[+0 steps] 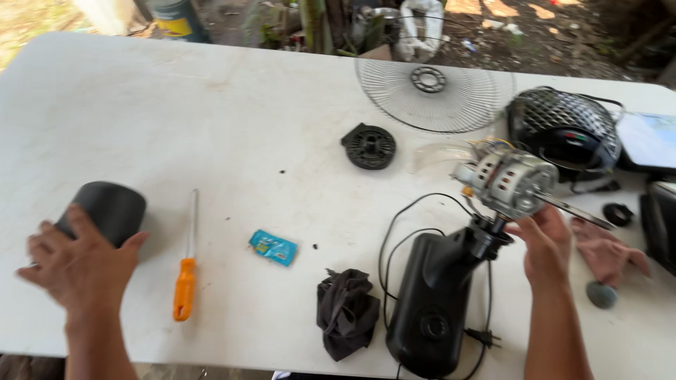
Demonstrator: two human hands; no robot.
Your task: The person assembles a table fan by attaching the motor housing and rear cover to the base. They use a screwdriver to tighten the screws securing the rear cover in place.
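My left hand (81, 264) grips a dark grey, rounded plastic cover (105, 209) at the left side of the white table (211, 127). My right hand (546, 243) holds the bare fan motor (508, 181) from below; its metal shaft points right. The motor sits on the neck of a black fan base (433, 302) lying on the table, with a black power cord (401, 239) looping beside it. An orange-handled screwdriver (186, 271) lies just right of my left hand.
A wire fan guard (434, 95) and a black round cap (369, 146) lie at the back. A second black guard (563, 130) sits at the right. A dark rag (346, 312), a blue sachet (272, 248), a pink cloth (605, 253) and a small black ring (618, 214) are nearby.
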